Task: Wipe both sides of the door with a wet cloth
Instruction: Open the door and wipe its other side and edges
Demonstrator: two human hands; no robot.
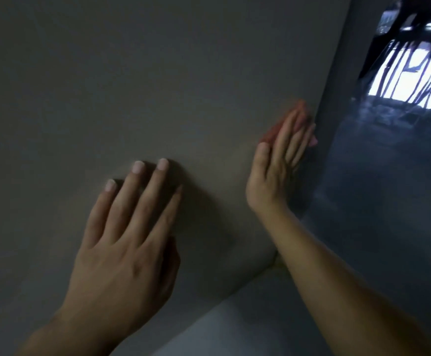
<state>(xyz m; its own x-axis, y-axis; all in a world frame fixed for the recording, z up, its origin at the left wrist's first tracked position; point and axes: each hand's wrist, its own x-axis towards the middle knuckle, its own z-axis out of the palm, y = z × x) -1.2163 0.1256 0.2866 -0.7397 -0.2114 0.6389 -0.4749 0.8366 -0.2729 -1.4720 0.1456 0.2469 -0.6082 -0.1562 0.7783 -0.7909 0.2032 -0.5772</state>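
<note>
The door [132, 86] is a plain pale grey-beige panel that fills most of the view; its free edge [330, 104] runs down the right side. My left hand [129, 235] lies flat on the door face with straight, spread fingers. My right hand [278, 160] is next to the door's edge, fingers straight and together, pressing a reddish cloth [272, 132] against the door. Only the cloth's rim shows past my fingers; the rest is hidden under the hand.
Past the door's edge on the right lies a dark glossy floor [378, 188] with a bright window reflection [414, 83] and dark furniture legs [399, 24] above it. A lighter floor strip [247, 317] shows below the door's bottom corner.
</note>
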